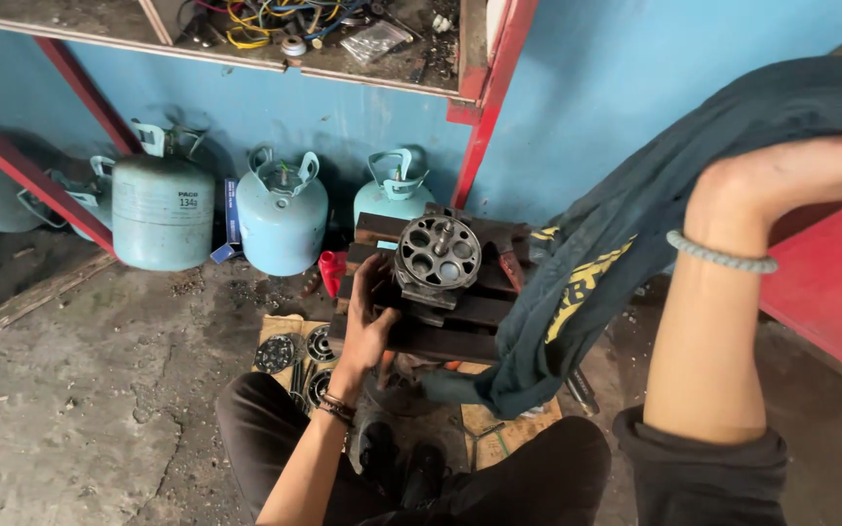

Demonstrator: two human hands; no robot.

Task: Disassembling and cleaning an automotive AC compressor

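My left hand [367, 317] grips the left side of a round metal compressor body [436, 258] with several holes in its face. The compressor stands on a dark wooden pallet stool [460, 326] in front of me. Raised at the right, my right hand [791, 175] holds a dark grey cloth [616, 244] with yellow print, which hangs down beside the compressor. A pale bead bracelet sits on that wrist.
Light blue gas cylinders [163, 209] [283, 214] [394, 195] stand along the blue wall. Round metal discs [277, 353] lie on cardboard on the stained concrete floor. A red table [830, 282] is at right; a cluttered shelf [324, 39] with wires hangs above.
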